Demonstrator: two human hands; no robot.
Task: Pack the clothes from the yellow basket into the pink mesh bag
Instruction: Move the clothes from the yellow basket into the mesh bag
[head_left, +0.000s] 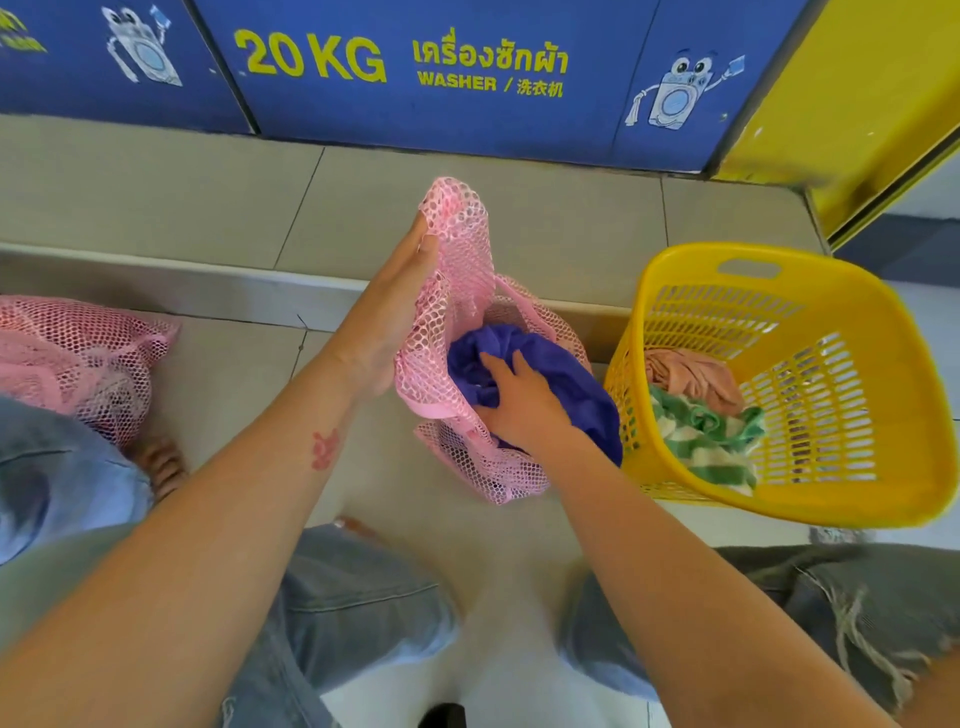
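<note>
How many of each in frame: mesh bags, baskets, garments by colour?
Pink mesh bags: 2, one held open by the left hand at, one on the floor
Yellow basket: 1
Purple garment: 1, right hand pushing it into the bag
Pink garment: 1
Green striped garment: 1
Total: 6

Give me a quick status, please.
Left hand holds mesh bag open. Right hand pushing purple garment in. Two pieces left in basket.
</note>
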